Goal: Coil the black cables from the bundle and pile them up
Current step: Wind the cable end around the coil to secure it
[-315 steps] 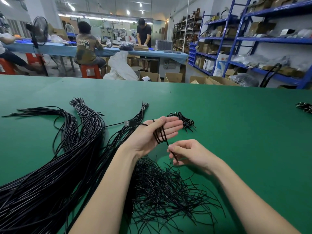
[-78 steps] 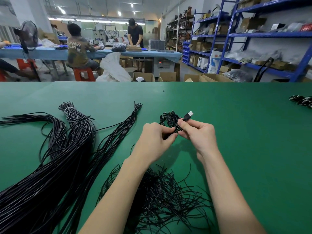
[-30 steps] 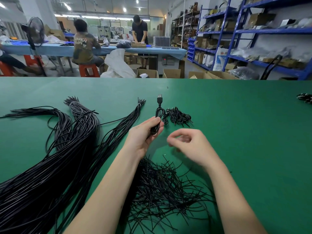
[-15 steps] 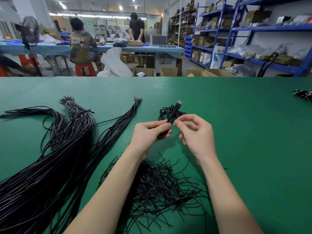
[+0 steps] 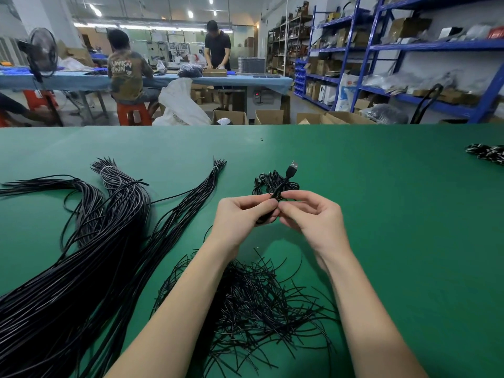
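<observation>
My left hand (image 5: 240, 216) grips a coiled black cable (image 5: 281, 186) in front of me; its USB plug (image 5: 292, 167) sticks up and away. My right hand (image 5: 313, 216) pinches the coil's middle right beside the left fingers. Just beyond them a small pile of coiled cables (image 5: 268, 181) lies on the green table (image 5: 381, 214). The long bundle of black cables (image 5: 81, 255) spreads across the left side. A heap of short black ties (image 5: 253, 309) sits under my forearms.
A black-and-white cable bunch (image 5: 488, 154) lies at the table's far right edge. Beyond the table are cardboard boxes (image 5: 268, 117), blue shelving (image 5: 409, 55), a fan (image 5: 41, 55) and two people at a blue workbench (image 5: 81, 80).
My right hand closed in on the coil and now pinches it beside the left fingers. The plug tilted from straight up toward the right. A second ago the right hand hung free.
</observation>
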